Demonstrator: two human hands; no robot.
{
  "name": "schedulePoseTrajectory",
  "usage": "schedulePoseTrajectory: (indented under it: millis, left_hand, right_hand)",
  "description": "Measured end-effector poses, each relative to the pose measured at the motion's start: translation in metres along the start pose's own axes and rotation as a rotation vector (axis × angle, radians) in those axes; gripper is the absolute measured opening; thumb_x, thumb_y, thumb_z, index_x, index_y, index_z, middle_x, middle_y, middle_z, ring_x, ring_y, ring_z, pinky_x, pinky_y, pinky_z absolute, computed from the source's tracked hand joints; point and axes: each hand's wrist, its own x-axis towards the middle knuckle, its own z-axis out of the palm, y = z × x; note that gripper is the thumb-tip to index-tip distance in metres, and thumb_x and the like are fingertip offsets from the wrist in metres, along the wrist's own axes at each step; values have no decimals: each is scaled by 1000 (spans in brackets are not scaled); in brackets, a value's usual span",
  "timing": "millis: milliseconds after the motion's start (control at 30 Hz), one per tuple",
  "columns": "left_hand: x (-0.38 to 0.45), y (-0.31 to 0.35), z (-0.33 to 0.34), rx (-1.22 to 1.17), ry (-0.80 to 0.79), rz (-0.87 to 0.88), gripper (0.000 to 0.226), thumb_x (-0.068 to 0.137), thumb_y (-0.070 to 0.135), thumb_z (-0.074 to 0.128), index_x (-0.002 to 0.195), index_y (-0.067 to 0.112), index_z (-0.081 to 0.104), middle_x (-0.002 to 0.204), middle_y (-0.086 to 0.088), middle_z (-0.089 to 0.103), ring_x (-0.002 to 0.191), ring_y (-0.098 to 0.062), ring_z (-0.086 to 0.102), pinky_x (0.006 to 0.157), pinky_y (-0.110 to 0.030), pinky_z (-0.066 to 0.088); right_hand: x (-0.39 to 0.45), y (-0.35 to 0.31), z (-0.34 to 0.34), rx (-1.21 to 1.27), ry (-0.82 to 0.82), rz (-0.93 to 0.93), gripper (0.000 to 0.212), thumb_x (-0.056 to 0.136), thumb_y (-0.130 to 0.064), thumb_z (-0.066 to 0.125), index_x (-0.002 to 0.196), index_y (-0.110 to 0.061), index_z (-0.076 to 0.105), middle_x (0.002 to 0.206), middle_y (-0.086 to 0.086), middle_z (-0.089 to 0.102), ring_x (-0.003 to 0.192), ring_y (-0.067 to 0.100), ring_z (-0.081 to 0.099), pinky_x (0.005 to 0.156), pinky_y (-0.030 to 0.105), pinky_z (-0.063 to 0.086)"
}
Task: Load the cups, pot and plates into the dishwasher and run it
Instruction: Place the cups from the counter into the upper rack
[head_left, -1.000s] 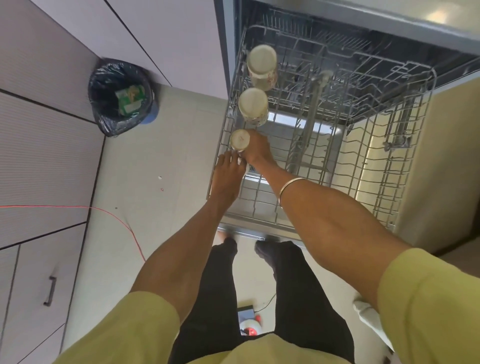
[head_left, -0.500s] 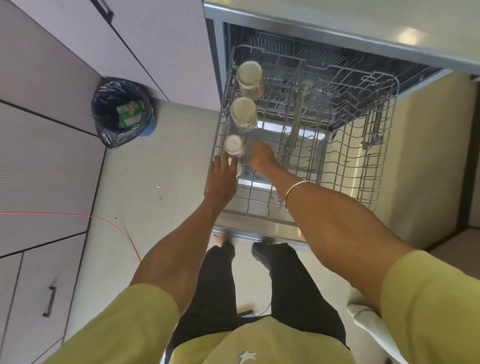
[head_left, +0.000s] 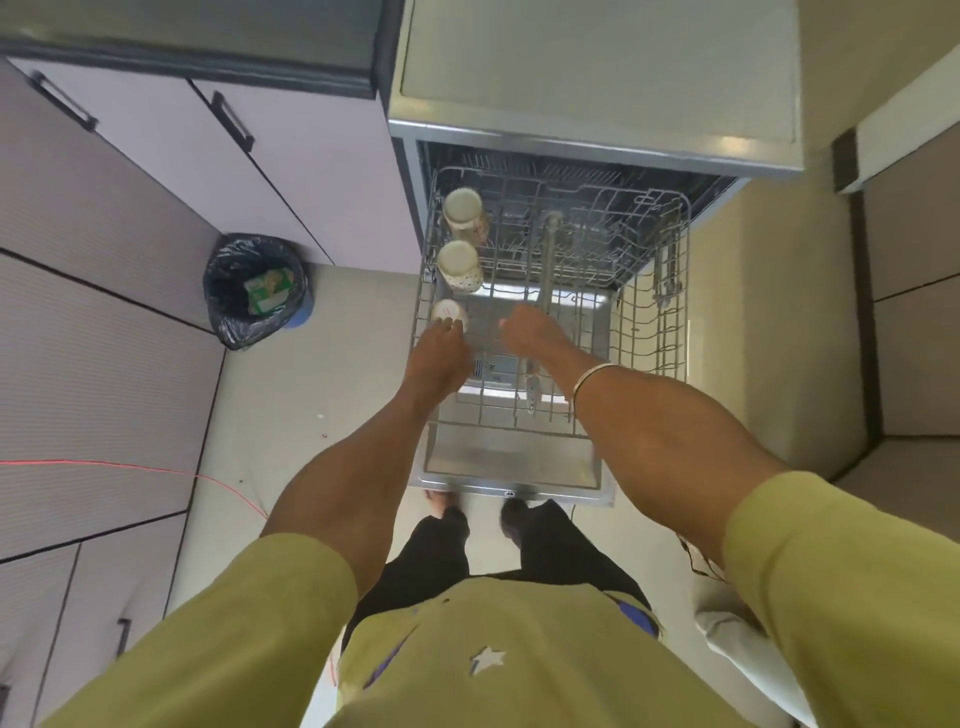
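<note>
I am watching the fingers (head_left: 448, 325) of my left hand (head_left: 439, 353) lying fairly straight and together, their tips touching the near side of the small cup (head_left: 450, 313), which is sitting upside down at the left edge of the pulled-out upper rack (head_left: 675, 332); they are resting on it rather than curling round it. Just to the right, my right hand (head_left: 530, 332) is hovering over the rack with its fingers bent loosely downward; I cannot tell whether they are touching the wires, and they are holding nothing that I can see. A thin bangle (head_left: 592, 376) is sitting on the right wrist. Beyond the left fingers, two larger cups are standing upside down in the same left row: the middle cup (head_left: 458, 265) just past the small one, and the far cup (head_left: 464, 215) past that, near the dishwasher (head_left: 597, 104) opening. Below both hands the open dishwasher door (head_left: 511, 462) is lying flat, its near edge by my feet. Well off to the left of the fingers, a bin (head_left: 254, 288) lined with a black bag is standing on the floor against the pale cabinets (head_left: 291, 156), and a red cord (head_left: 156, 470) is trailing across the floor nearer me.
</note>
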Motion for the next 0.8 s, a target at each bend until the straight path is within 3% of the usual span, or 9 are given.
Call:
schedulePoseTrajectory:
  millis: [133, 367, 567, 667, 800]
  left_hand:
    - [-13, 9, -20, 2, 9, -66, 34, 100, 18, 37, 114, -4, 58, 117, -23, 62, 100, -36, 59, 86, -47, 52]
    - [-30, 22, -42, -7, 55, -71, 29, 99, 13, 40, 115, -4, 58, 119, -23, 60, 106, -36, 57, 93, -44, 48]
    - [-40, 27, -51, 40, 96, -102, 30, 98, 8, 42, 116, -8, 60, 126, -26, 57, 116, -39, 52, 100, -46, 44]
    - [-44, 25, -52, 46, 112, -173, 33, 98, 10, 43, 123, -7, 56, 130, -24, 55, 120, -38, 51, 99, -46, 44]
    - [-55, 26, -56, 12, 175, -229, 29, 98, 7, 41, 119, -6, 57, 125, -23, 57, 116, -36, 51, 96, -44, 42]
  right_hand:
    - [-35, 6, -12, 10, 33, -13, 49, 104, -35, 37, 134, 2, 51, 140, 21, 52, 128, 36, 50, 104, 43, 43]
    - [-74, 11, -9, -77, 66, -127, 38, 101, -27, 41, 121, -1, 58, 123, 21, 58, 116, 40, 54, 99, 48, 45]
    - [-61, 15, -2, -182, 29, -179, 53, 103, -35, 29, 144, -5, 42, 148, 18, 40, 136, 37, 36, 111, 49, 35]
    - [-56, 16, -2, -291, 53, -211, 56, 101, -38, 33, 143, -2, 41, 145, 17, 44, 132, 36, 42, 107, 49, 39]
    - [-53, 14, -4, -369, 72, -279, 53, 97, -35, 38, 137, -2, 46, 140, 15, 46, 129, 38, 42, 103, 51, 41]
